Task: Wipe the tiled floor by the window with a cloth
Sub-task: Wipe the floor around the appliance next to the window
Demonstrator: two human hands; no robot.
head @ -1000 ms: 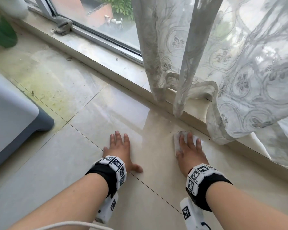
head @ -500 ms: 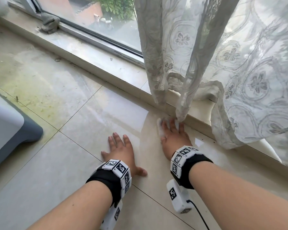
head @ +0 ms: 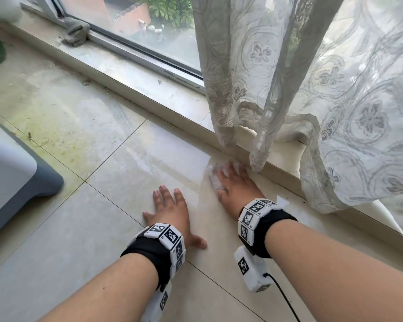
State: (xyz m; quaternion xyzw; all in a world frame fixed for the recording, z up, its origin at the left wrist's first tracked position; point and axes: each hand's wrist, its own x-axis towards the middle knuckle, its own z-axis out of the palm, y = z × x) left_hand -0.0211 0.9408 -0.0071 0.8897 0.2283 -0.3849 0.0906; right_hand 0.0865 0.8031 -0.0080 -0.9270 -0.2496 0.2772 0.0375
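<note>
Wiping: right hand, flat, presses cloth beside sill.
Left hand: flat, released, on floor.
Floor: glossy tiles, greenish stain left.
Curtain: upper right.

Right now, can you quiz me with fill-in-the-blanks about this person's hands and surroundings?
1. The right hand presses a white ____ onto the floor.
2. The left hand lies flat on the floor, holding ____.
3. A lace ____ hangs close beside the right hand's fingertips.
Missing words: cloth; nothing; curtain.
</note>
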